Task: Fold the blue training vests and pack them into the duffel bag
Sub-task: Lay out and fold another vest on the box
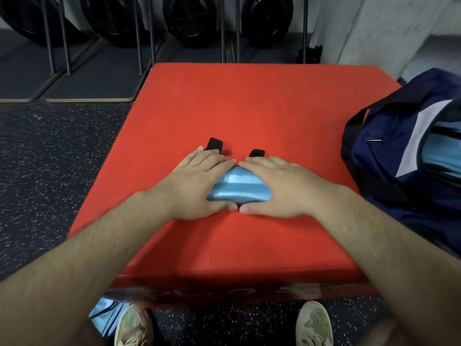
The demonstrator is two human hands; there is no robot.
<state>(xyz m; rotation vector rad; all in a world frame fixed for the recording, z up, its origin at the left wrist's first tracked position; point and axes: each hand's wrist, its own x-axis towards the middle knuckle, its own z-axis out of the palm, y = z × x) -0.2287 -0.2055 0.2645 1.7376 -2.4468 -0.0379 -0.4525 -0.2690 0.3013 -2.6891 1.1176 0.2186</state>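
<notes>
A shiny light-blue training vest [237, 187], folded into a small bundle, lies near the middle of the red padded box [249, 101]. My left hand [199, 182] cups its left side and my right hand [272, 187] cups its right side, fingertips and thumbs almost meeting around it. Two black strap ends [214, 144] poke out beyond my fingers. The navy duffel bag [389, 151] sits open at the box's right edge, with light-blue fabric [439, 158] showing inside. More blue vest fabric [104, 318] lies on the floor by my left shoe.
Black speckled rubber floor [50, 171] surrounds the box. Dark wheel-like equipment on metal stands [139, 33] lines the far wall on grey mats. A white wall [389, 28] rises at the back right. My two shoes [313, 323] stand against the box's front.
</notes>
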